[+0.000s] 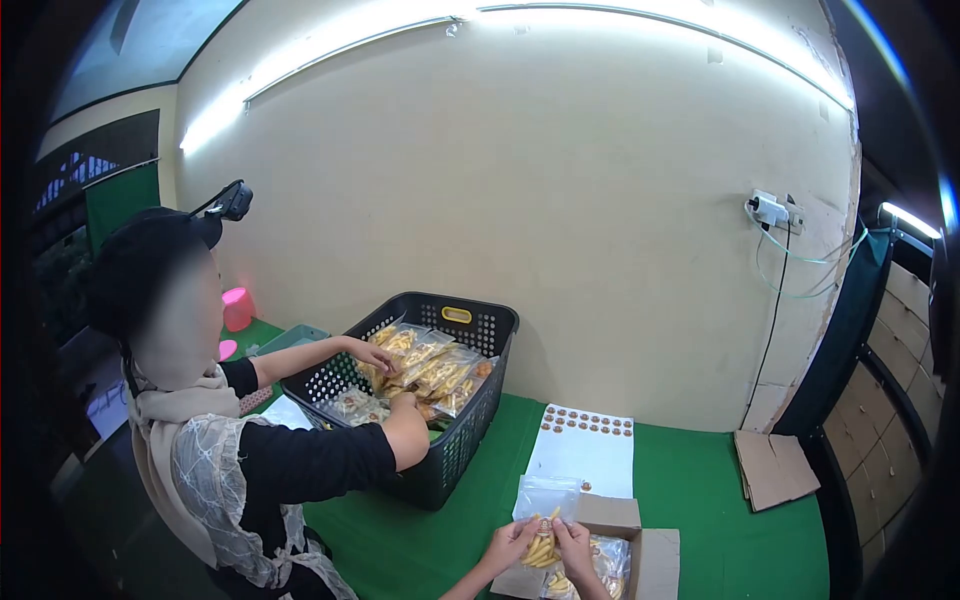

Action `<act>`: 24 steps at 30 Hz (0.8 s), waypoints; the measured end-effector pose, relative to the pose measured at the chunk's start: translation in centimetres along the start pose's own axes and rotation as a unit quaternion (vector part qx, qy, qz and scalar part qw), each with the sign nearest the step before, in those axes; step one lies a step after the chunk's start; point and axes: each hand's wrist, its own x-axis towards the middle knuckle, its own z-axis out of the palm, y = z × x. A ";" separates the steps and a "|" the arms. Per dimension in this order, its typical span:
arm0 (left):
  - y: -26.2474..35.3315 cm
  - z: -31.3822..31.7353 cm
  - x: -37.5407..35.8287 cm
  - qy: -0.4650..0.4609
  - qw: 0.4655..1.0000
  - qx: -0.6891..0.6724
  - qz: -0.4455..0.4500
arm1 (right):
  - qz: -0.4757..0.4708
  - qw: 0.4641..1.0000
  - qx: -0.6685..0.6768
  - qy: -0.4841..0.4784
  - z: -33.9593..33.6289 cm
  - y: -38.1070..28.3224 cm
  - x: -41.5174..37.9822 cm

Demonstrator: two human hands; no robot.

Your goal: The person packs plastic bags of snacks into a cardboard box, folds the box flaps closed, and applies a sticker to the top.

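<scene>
A: So where's the clear bag (541, 551) at?
B: Up front, held over the open cardboard box (658, 562), yellow sticks inside and a small round sticker (545, 524) on it.

A: And the fingers?
B: Left hand (511, 546) has its side pinched, fingers curled in, thumb by the sticker. Right hand (574, 550) grips the other side the same way, so both are closed on plastic. Can't tell what the fingers behind it are doing.

A: Anything around it?
B: More filled bags (610, 562) in the box, a white sticker sheet (583, 455) just beyond, all on green cloth (725, 500). Further left, a co-worker (290, 460) reaches into a black basket (478, 425) of bagged snacks (430, 365).
</scene>
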 end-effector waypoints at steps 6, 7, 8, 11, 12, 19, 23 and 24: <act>-0.2 0.1 0.0 -0.014 0.999 -0.032 0.000 | 0.001 0.996 -0.038 -0.077 0.8 -2.8 -0.8; -0.3 0.1 0.0 -0.022 0.999 -0.024 -0.014 | 0.015 0.996 -0.008 -0.089 0.4 -2.5 -0.7; -0.3 0.0 0.0 -0.029 0.999 -0.016 -0.028 | 0.020 0.996 -0.016 -0.090 0.2 -2.4 -0.7; 1.0 0.0 0.1 -0.053 0.998 0.011 -0.038 | 0.019 0.994 -0.034 -0.100 -0.9 -2.0 -0.4; 1.3 0.2 0.0 -0.061 0.997 0.017 -0.040 | 0.027 0.994 -0.022 -0.106 -1.3 -1.9 -0.3; 1.6 -0.1 0.5 -0.089 0.993 -0.009 -0.079 | 0.066 0.992 0.018 -0.107 -2.7 -1.5 0.0; 1.1 0.6 0.6 -0.069 0.994 -0.047 -0.070 | 0.061 0.994 0.023 -0.084 -3.5 0.2 0.6; 0.6 0.9 0.7 -0.066 0.994 -0.060 -0.062 | 0.077 0.994 0.028 -0.065 -3.3 -0.2 0.5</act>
